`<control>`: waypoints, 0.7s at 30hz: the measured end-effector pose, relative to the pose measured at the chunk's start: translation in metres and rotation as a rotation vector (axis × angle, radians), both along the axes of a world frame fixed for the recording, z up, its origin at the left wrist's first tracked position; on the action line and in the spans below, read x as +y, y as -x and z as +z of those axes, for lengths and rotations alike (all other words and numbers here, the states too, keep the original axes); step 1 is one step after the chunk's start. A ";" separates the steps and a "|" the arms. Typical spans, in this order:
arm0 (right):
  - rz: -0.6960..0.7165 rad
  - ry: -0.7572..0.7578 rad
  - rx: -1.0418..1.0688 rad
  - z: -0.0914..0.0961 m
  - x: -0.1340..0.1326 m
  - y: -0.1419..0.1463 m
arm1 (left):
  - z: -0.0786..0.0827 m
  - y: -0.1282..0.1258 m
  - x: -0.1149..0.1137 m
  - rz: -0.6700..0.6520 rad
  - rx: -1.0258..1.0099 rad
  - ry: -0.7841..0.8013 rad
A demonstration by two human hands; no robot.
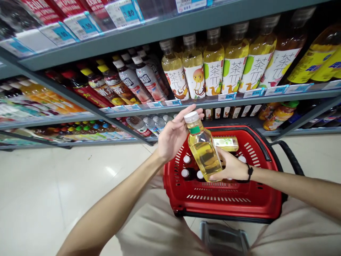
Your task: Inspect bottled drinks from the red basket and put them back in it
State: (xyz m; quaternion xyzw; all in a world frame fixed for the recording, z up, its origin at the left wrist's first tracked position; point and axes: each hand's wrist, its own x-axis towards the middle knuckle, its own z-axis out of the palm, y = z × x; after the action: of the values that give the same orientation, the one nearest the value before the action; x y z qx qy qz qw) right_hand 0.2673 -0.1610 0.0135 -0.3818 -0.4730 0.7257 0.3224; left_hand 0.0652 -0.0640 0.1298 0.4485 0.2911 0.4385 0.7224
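A clear plastic bottle of pale yellow drink (204, 153) with a white cap and a green neck band is tilted above the red shopping basket (226, 202). My right hand (233, 166), with a black band at its wrist, is wrapped around the lower part of the bottle. My left hand (173, 137) is open beside the bottle's neck, its fingers stretched out behind the white cap; whether they touch it I cannot tell. Below, in the basket, several white-capped bottles stand upright, and another bottle of yellow drink (226, 143) lies on its side.
In front is a grey shelf (149, 108) with rows of bottled drinks, among them white-labelled tea bottles (214, 71) and white-capped bottles (150, 78). The basket's black handle (289, 156) sticks out to the right. Tiled floor (53, 188) shows at left.
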 end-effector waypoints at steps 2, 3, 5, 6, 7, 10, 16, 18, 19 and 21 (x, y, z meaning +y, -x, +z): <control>0.064 0.095 0.197 0.006 -0.004 0.005 | 0.000 0.002 0.001 0.020 0.015 0.014; 0.095 0.141 0.290 0.010 -0.006 0.007 | 0.000 0.002 0.002 0.029 0.019 0.023; 0.145 0.209 0.427 0.019 -0.010 0.010 | 0.000 0.002 0.001 0.043 0.018 0.051; 0.159 0.225 0.461 0.022 -0.011 0.010 | 0.000 0.002 0.000 0.050 0.015 0.066; 0.169 0.237 0.476 0.026 -0.011 0.010 | 0.001 0.001 -0.001 0.057 0.013 0.082; 0.180 0.299 0.472 0.031 -0.010 0.006 | 0.002 -0.001 -0.004 0.080 0.010 0.110; -0.007 0.575 0.559 0.028 -0.003 0.002 | 0.002 -0.003 -0.005 0.078 -0.001 0.105; -0.022 0.670 0.591 0.027 0.000 0.001 | 0.002 -0.004 -0.007 0.069 0.002 0.097; -0.013 0.712 0.599 0.026 0.001 0.000 | 0.002 -0.004 -0.009 0.064 0.007 0.092; 0.021 0.767 0.615 0.024 0.001 -0.003 | 0.004 -0.005 -0.011 0.056 0.014 0.082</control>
State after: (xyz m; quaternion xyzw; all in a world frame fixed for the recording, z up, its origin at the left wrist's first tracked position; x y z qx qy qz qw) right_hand 0.2701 -0.1597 0.0372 -0.2363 -0.0583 0.9299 0.2758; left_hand 0.0698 -0.0754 0.1335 0.4133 0.3263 0.4431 0.7255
